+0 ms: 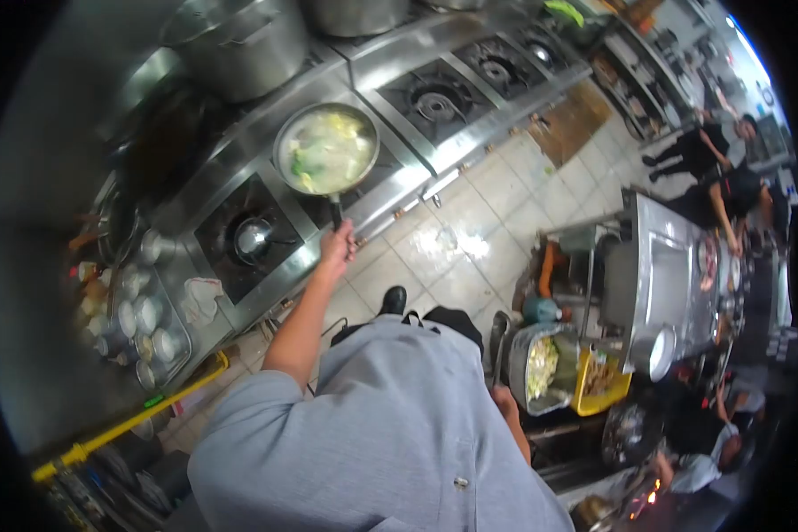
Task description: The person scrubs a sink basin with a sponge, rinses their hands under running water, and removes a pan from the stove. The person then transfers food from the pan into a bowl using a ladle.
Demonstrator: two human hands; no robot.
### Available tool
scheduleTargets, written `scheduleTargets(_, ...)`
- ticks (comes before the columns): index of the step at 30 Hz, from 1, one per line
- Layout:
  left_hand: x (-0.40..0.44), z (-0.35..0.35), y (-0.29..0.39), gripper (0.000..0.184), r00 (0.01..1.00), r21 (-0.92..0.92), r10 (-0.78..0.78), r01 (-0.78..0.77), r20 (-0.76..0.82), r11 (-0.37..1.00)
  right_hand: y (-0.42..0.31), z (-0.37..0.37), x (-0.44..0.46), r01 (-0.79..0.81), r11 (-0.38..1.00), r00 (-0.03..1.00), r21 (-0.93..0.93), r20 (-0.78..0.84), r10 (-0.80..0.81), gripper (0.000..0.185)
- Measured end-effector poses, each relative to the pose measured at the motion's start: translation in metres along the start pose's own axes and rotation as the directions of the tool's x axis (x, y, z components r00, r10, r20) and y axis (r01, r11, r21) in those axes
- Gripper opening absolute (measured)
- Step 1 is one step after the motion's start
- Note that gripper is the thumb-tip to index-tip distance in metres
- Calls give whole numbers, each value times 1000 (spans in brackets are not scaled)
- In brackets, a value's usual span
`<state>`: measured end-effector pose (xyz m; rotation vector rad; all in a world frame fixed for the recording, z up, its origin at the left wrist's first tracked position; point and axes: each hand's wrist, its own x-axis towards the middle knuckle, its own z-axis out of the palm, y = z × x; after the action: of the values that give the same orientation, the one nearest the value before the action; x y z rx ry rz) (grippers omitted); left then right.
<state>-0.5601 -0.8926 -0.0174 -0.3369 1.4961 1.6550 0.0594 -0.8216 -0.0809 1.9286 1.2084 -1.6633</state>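
Observation:
My left hand (338, 246) is closed around the dark handle of a frying pan (369, 176). The pan is over the stove's front part and contains pale, cloudy liquid with yellow and green pieces of food (328, 152). Low beside my body is my right hand (508, 410), its fingers curled and partly hidden by the grey shirt. A dark, long-handled utensil-like thing (498, 340) rises just above that hand; its kind is unclear. Right of it stands a metal tub (520, 359) with chopped pale-green and yellow food.
Large metal pots (248, 53) stand behind the stove (386, 191). An open burner (253, 238) is at left, near a folded cloth (202, 300) and a tray of containers (151, 332). A yellow bin (605, 390) and steel table (665, 266) are at right. Several people work there; flames (649, 496) show.

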Motion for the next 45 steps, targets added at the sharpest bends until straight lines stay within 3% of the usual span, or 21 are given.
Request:
scheduleTargets(4, -9, -9, 5, 28, 997, 0, -22, 22, 68, 1000, 45, 33, 60, -205, 975, 977, 80, -49, 209, 23)
scheduleTargets(5, -7, -10, 8, 26, 995, -1, -15, 15, 97, 1000, 54, 27, 48, -22, 954, 998, 299, 70, 1, 22)
scheduleTargets(6, -7, -10, 9, 24, 996, -12, -30, 31, 80, 999, 46, 25, 20, 78, 838, 961, 540, 184, -208, 22)
scheduleTargets(7, -5, -10, 7, 22, 996, -16, -40, 42, 85, 999, 42, 24, 6, 126, 808, 960, 576, 135, -246, 22)
scheduleTargets(8, 6, -12, 1, 21, 994, -30, -62, 65, 85, 997, 33, 24, -3, 402, 872, 887, 280, 115, -446, 21)
scheduleTargets(9, 5, -8, 0, 22, 996, 19, -75, 74, 38, 997, 20, 28, -2, 340, 917, 921, 207, 121, -369, 20)
scheduleTargets(11, -2, -11, 3, 27, 990, 61, -84, 78, 111, 995, 5, 36, 8, 201, 978, 969, 59, 131, -208, 19)
scheduleTargets(12, -5, -7, 4, 28, 992, 62, -87, 82, 93, 995, 1, 44, 16, -71, 992, 993, 104, 102, 60, 21)
scheduleTargets(13, -9, -5, 7, 29, 994, 60, -88, 85, 64, 995, 7, 53, 36, -337, 930, 940, 146, 102, 325, 24)
scheduleTargets(15, -10, -4, 9, 30, 994, 74, -97, 93, 52, 993, 9, 57, 57, -348, 921, 934, 175, 153, 324, 28)
scheduleTargets(17, -6, -9, 8, 28, 993, 101, -93, 85, 76, 991, -7, 61, 57, -293, 955, 956, 37, 23, 293, 29)
scheduleTargets(19, -4, -9, 7, 27, 993, 83, -96, 90, 71, 993, -24, 59, 50, -302, 942, 952, 144, 100, 290, 32)
scheduleTargets(21, 0, -12, 6, 26, 991, 99, -98, 89, 90, 991, -41, 61, 37, -317, 891, 946, 324, 37, 323, 36)
scheduleTargets(23, 2, -14, 5, 26, 990, 67, -90, 83, 111, 994, -41, 61, 42, -315, 888, 946, 336, 34, 323, 37)
scheduleTargets(29, 1, -11, 5, 26, 992, 60, -82, 77, 100, 995, -62, 52, 17, -237, 967, 967, 91, -69, 244, 39)
scheduleTargets(34, -2, -6, 6, 26, 992, 56, -70, 64, 106, 996, -46, 54, 36, -285, 958, 958, 41, 21, 284, 40)
scheduleTargets(36, -1, -7, 5, 25, 990, 43, -72, 68, 123, 997, -28, 58, 54, -349, 927, 937, 136, 79, 341, 38)
scheduleTargets(39, -1, -7, 4, 25, 992, 53, -65, 60, 104, 997, -17, 62, 57, -338, 932, 941, 129, 33, 336, 38)
scheduleTargets(45, 3, -11, 2, 25, 989, 52, -72, 65, 131, 997, -24, 52, 62, -412, 902, 909, 127, 130, 397, 33)
